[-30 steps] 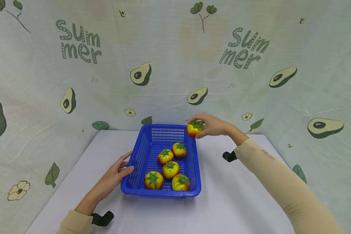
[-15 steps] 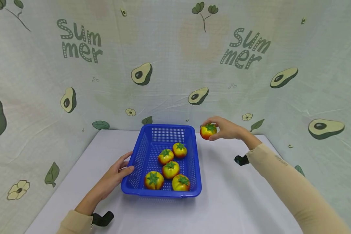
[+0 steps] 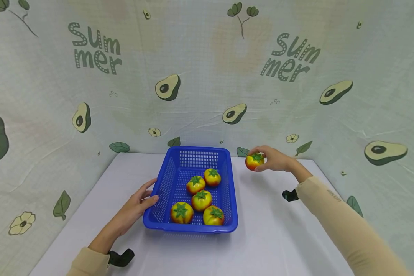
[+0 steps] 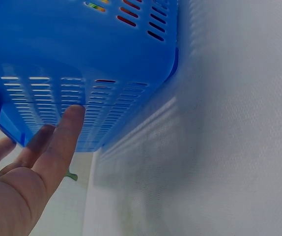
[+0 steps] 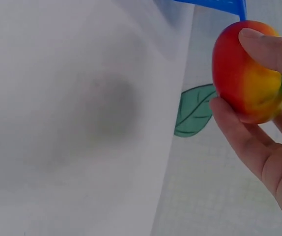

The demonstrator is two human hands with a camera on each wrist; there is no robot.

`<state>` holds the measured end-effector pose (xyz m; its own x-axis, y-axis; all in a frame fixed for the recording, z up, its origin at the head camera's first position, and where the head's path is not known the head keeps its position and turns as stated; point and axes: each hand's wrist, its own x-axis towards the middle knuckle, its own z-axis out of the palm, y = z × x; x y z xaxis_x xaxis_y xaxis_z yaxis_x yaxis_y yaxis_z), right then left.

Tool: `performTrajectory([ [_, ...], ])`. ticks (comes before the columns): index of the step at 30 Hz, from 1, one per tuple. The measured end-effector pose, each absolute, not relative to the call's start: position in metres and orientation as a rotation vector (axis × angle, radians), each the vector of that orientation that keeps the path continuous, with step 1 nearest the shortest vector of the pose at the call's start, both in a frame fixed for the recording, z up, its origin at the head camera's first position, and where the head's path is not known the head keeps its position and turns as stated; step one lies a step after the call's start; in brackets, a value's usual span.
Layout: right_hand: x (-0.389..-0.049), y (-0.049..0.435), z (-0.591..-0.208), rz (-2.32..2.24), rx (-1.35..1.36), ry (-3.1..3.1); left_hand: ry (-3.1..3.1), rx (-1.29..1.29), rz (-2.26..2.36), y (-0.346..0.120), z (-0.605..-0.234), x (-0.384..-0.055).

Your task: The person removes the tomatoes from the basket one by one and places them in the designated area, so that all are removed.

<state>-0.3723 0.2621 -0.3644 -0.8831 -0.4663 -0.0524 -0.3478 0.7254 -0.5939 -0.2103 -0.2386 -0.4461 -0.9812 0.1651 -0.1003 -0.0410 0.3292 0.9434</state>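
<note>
In the head view, a blue perforated plastic basket [image 3: 207, 229] holds several red-and-yellow tomatoes [image 3: 201, 200] with green star-shaped tops. My left hand [image 3: 138, 203] rests at the basket's left side. The left wrist view shows its fingers [image 4: 62, 147] nearly straight against the slotted outer wall [image 4: 72, 54]. Right of the basket's far corner, my right hand [image 3: 274, 159] holds another tomato [image 3: 254, 162] between thumb and fingers. In the right wrist view this tomato [image 5: 249, 73] is above the table, its red underside showing and its green top partly hidden.
A white table [image 3: 262, 230] lies under the basket. Cloth [image 3: 200, 57] printed with avocados, leaves and lettering hangs behind the table and at both sides. Black straps with dark parts [image 3: 121, 258] are at both wrists.
My right hand has carried its tomato from over the basket's far right corner out to the right, then lower toward the table. My left hand and the basket stay in place.
</note>
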Motion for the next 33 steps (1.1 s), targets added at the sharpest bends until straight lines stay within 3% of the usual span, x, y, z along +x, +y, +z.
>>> performTrajectory([
  [19,-0.39,0.263,-0.417,-0.899,-0.617,2.685,2.423,0.112,1.712,-0.238,-0.445,-0.21],
  [33,-0.395,0.257,-0.429,-0.88,-0.576,2.666,2.431,0.109,1.708,-0.239,-0.446,-0.21],
])
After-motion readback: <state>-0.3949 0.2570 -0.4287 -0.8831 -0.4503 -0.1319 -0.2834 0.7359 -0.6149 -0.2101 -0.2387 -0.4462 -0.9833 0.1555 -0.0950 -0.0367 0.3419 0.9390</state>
